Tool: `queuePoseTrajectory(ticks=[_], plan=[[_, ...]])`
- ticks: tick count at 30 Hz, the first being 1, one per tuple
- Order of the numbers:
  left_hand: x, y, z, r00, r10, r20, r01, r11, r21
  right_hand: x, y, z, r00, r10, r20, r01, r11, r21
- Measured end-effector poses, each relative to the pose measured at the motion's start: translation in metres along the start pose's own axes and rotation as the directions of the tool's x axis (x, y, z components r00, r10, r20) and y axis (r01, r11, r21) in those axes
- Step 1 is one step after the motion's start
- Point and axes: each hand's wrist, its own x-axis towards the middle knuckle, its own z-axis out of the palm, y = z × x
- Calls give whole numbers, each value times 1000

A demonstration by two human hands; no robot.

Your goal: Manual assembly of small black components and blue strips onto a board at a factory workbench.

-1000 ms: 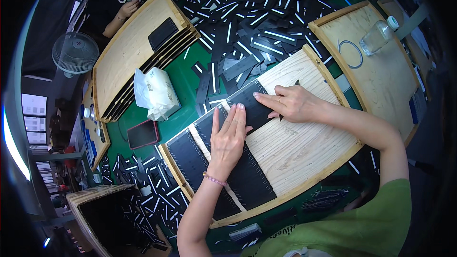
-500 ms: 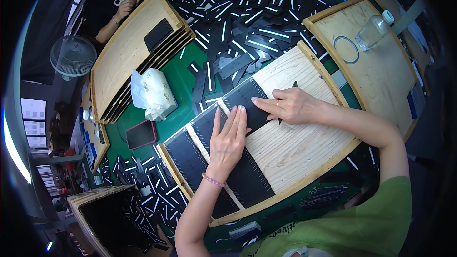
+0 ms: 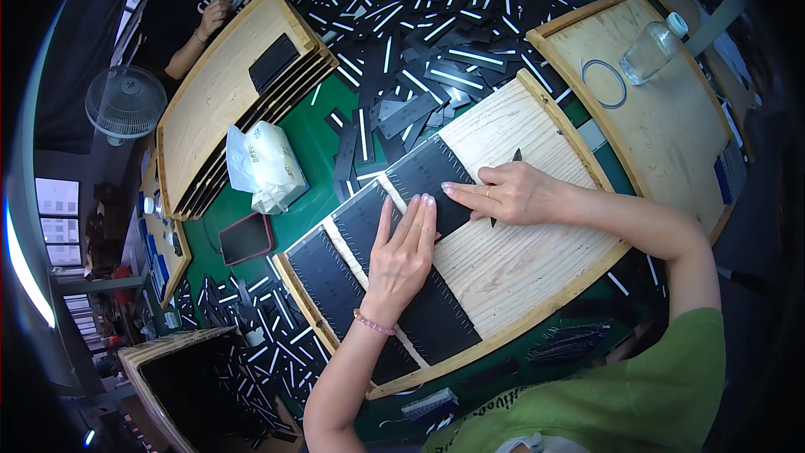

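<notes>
I have the board (image 3: pixel 511 281) on the table (image 3: pixel 323 130), panels (image 3: pixel 443 310) across its left part. Behind it I see heaped strips (image 3: pixel 411 115); to its left, the phone (image 3: pixel 246 239) and tissues (image 3: pixel 281 166), a tray stack (image 3: pixel 210 88) beyond. On the right tray (image 3: pixel 679 134), a bottle (image 3: pixel 647 57) sits beside a ring (image 3: pixel 615 107).

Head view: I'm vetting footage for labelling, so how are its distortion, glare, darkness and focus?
Head view: near wooden tray has bowed edges; head view, far left: light strip glares white; head view, corners: nearly black; head view, centre: left hand and right hand look fairly sharp.
</notes>
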Motion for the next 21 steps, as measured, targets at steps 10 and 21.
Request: queuePoseTrajectory(ticks=[10,21], plan=[[-4,4,-2,999,32,24,-32,999,1,-4,-5,-2,1000,-13,-6,13,1000,11],[-6,8,-4,995,84,46,-85,996,13,-7,-9,-1,998,-44,-33,42,998,-48]])
